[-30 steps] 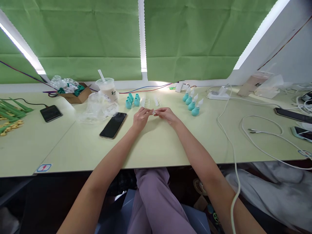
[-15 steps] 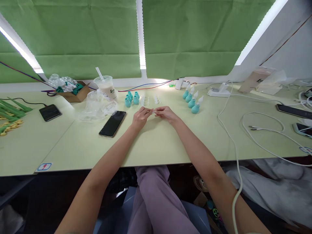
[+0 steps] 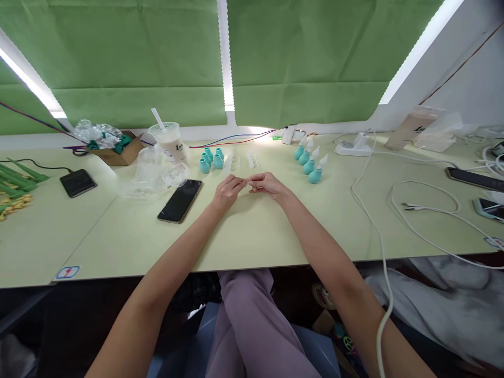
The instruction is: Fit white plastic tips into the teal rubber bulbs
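My left hand (image 3: 228, 191) and my right hand (image 3: 268, 185) meet fingertip to fingertip over the table. Both are closed in a pinch, and whatever small pale thing sits between them is too tiny to name. Just beyond the fingers lie small white and clear plastic pieces (image 3: 251, 160) in short rows. Several turquoise bulbs (image 3: 204, 165) with open necks stand behind my left hand. To the right of my right hand, a row of turquoise bulbs with white pointed nozzles (image 3: 315, 175) stands upright.
A black phone (image 3: 180, 201) lies left of my left forearm. Behind it are a crumpled plastic bag (image 3: 151, 173), a drink cup with a straw (image 3: 171, 144) and a cardboard box (image 3: 122, 152). White cables (image 3: 368, 215) and a power strip (image 3: 353, 150) lie on the right.
The view has shifted very slightly. Both hands stay pinched together in the same place, with only a small shift in the right fingers.
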The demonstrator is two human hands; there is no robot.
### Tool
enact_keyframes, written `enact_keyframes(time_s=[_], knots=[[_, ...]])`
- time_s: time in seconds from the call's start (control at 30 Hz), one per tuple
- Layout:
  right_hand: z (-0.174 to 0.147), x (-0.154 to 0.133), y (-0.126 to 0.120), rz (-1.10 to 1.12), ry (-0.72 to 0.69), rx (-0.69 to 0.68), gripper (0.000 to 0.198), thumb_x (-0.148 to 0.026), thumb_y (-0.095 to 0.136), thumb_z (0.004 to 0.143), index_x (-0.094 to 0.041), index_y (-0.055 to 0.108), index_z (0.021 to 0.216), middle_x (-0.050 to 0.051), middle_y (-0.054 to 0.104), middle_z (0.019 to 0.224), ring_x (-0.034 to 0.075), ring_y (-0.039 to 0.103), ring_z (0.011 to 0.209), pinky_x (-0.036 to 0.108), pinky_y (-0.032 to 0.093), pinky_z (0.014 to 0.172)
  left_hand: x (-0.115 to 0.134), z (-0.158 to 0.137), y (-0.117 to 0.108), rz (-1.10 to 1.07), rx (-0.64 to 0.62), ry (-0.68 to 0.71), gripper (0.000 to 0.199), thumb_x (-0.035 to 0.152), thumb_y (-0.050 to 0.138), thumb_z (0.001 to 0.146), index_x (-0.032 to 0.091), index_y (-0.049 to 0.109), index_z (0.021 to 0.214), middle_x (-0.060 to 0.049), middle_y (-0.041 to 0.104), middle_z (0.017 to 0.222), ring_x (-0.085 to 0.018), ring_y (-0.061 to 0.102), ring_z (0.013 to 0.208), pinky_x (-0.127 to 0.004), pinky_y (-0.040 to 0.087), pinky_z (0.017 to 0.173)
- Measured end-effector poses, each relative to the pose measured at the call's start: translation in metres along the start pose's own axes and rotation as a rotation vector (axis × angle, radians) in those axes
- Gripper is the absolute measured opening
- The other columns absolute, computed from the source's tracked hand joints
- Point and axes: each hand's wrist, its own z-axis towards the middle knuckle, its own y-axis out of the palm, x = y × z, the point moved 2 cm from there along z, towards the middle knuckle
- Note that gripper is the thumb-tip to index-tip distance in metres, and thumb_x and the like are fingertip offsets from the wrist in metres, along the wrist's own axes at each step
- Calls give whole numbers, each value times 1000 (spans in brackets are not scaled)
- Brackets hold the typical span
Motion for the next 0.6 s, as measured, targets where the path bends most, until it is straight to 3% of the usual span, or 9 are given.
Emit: enact_keyframes(time_s=[0.13,0.23,0.43,0.6], knots=[[2,4,1,34,18,-2,36,-34,87,46,-16,70,73,-4,57,58,5,48,51,32,56,73,1,1,0,-62,19,-9,31,26,37,96,22,67,95,-6,69,89,-13,56,78,-27,47,69],[3,1,6,62,-29,40,37,-40,85,48,-18,68,73,-4,57,59,6,50,54,31,56,72,0,5,-2,-41,137,-91,26,25,42,94,22,68,94,-5,70,83,-13,57,76,-28,47,68],[3,-13,18,-185,-335,216,27,-45,75,63,-23,69,78,0,67,93,10,58,69,25,49,63,1,12,-8,-11,317,-279,21,31,52,90,23,71,88,-3,70,79,-13,56,69,-28,45,64],[2,-17,23,-293,-523,300,23,-43,71,69,-25,73,83,3,66,106,19,62,96,27,50,71,3,13,-11,-92,377,-346,18,31,57,87,24,73,89,-2,69,76,-12,54,67,-26,43,59]])
